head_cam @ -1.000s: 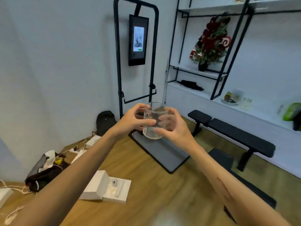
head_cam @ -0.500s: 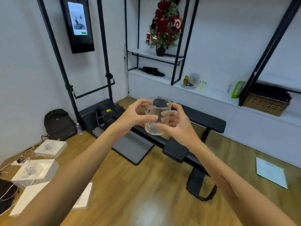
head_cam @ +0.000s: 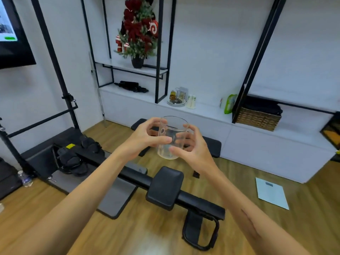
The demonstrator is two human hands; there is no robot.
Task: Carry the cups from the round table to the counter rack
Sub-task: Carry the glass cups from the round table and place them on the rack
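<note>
Clear glass cup (head_cam: 173, 138) is held upright in mid-air, centre of view, above the wood floor (head_cam: 128, 234) and the black workout bench (head_cam: 165, 192). Looks empty; not resting on anything.

Left hand (head_cam: 145, 139) grips the cup's left side: fingers (head_cam: 161, 139) curled round the front of the wall, thumb up near the rim. Right hand (head_cam: 191, 148) grips the right side: fingers curled behind the glass, seen through it, thumb pressed on the lower front wall. Both forearms are stretched forward from the bottom of the frame.

Beyond the cup: long white counter (head_cam: 207, 112) along the back wall. On it sits a small rack (head_cam: 177, 97) on a round tray, holding a couple of glasses, details too small to tell. A pale cup (head_cam: 191, 102) stands just beside the rack on its right. Further right a green packet (head_cam: 229, 103), then a wicker basket (head_cam: 257, 118) with dark cloth inside.

Black metal shelving frame (head_cam: 161, 52) stands on the counter; a small decorated Christmas tree (head_cam: 138, 30) in a dark pot sits on the upper shelf, black straps (head_cam: 131, 86) below it.

Left side: black stand with wall screen (head_cam: 12, 32), dark floor mat (head_cam: 114, 199), black sandals (head_cam: 73, 159). White sheet (head_cam: 272, 195) on the floor at right.
</note>
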